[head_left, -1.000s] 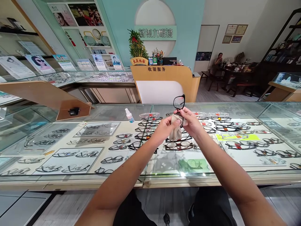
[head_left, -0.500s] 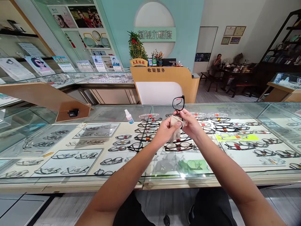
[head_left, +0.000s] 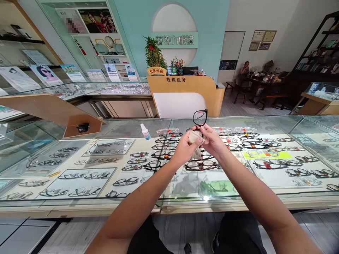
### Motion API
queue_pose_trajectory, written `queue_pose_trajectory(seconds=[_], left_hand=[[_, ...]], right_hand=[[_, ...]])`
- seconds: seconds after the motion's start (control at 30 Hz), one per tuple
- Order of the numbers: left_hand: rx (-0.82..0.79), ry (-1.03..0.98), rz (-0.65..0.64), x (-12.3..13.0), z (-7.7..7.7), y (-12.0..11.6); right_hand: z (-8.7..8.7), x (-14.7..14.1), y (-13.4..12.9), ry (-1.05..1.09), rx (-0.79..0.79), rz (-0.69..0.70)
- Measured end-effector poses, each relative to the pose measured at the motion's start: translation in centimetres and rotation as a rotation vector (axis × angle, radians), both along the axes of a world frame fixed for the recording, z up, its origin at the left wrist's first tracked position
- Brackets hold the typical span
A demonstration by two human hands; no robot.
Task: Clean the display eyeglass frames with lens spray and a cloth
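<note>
A pair of black-framed glasses (head_left: 200,117) is held upright above the glass counter, one lens sticking up over my fingers. My right hand (head_left: 212,140) is closed on the frame near its middle. My left hand (head_left: 186,145) is closed on a beige cloth (head_left: 195,137), its thumb pressing the cloth around the lower part of the glasses. That lower lens is hidden by the cloth and fingers. To the left of my hands, a small white spray bottle (head_left: 145,132) with a blue label stands on the counter top.
Under the glass of the display counter (head_left: 169,204) lie rows of glasses frames. A slanted wooden stand (head_left: 69,118) is at the left. Behind are a wooden cashier desk (head_left: 185,83) with a plant (head_left: 154,53), and a seated person (head_left: 245,70) at the back right.
The glasses have dipped slightly and turned a little to the left. My left fingers and the cloth have shifted a little over the lower part; both hands keep their hold.
</note>
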State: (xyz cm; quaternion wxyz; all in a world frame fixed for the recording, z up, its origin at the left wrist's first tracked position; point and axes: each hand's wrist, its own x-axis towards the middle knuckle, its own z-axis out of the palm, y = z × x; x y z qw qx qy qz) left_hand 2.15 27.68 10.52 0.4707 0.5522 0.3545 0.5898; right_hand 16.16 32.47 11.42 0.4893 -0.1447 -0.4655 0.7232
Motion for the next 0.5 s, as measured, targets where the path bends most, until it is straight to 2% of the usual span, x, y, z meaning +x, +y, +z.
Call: queue_pose_trajectory(seconds=[0.23,0.37,0.43,0.5], left_hand=[[-0.034,-0.032,0.114,0.2,0.5,-0.3],[0.027,0.003,0.145,-0.2,0.2,-0.1],[0.038,0.009,0.133,-0.6,-0.1,0.3],[0.008,-0.006,0.067,-1.0,-0.2,0.6]], right_hand=[[0.6,-0.5,-1.0,-0.025,0.065,-0.004],[0.6,-0.3,-0.9,-0.034,0.063,-0.035],[0.5,-0.1,-0.6,-0.018,0.049,-0.048],[0.2,0.0,-0.1,-0.004,0.038,-0.052]])
